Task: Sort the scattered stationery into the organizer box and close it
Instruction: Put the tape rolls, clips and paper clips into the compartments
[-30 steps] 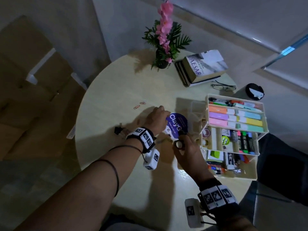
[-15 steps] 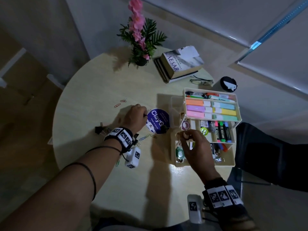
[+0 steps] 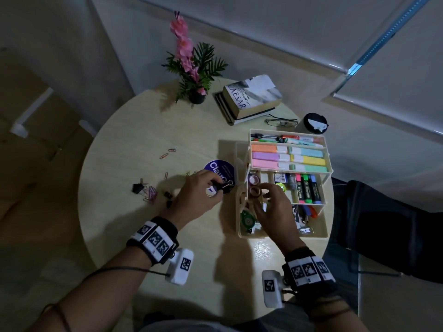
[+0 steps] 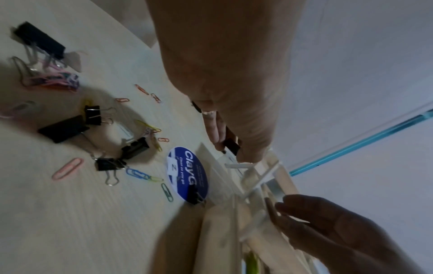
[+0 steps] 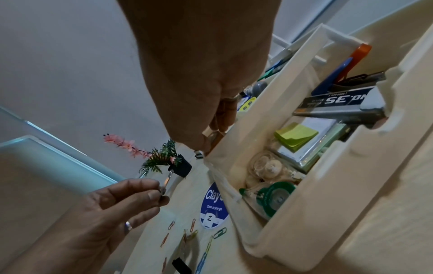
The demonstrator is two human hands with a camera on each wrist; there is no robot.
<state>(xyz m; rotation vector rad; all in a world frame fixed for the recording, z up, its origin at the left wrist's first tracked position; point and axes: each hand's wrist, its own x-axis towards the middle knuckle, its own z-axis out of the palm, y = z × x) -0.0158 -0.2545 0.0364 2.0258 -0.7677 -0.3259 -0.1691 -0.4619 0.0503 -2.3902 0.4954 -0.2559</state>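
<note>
Here, nearest the camera, both forearms reach out over the round pale wooden table (image 3: pixel 124 236), each wrist wrapped in a black band with square printed markers. The left hand (image 3: pixel 195 198) hovers above the tabletop beside the box, its thumb and fingertips pinched on a small black binder clip (image 3: pixel 225 186) with wire handles, held just over the round blue sticker (image 3: pixel 219 170) lettered in white. The right hand (image 3: pixel 273 207) sits over the bottom left part of the cream plastic organizer box (image 3: pixel 322 232), fingers loosely curled near the tape rolls; whether they actually grip anything cannot be told. Beneath that hand, in the box's bottom level, lie a green correction-tape dispenser (image 5: pixel 271 197), a clear one, a yellow-green pad of sticky notes (image 5: pixel 295 136) and a dark staple box. Left of the left hand, several black binder clips (image 4: pixel 62 128) and coloured paper clips (image 4: pixel 66 168) lie scattered on the table. The box stands open, its raised upper tray holding pastel highlighters (image 3: pixel 287 156) and pens, the tier below holding dark markers with pink, green and blue caps. Beyond it sit black-framed spectacles (image 3: pixel 281 122), a stack of books (image 3: pixel 249 99), a black-lidded cup, and farthest off a potted plant with pink flowers (image 3: pixel 191 68).
</note>
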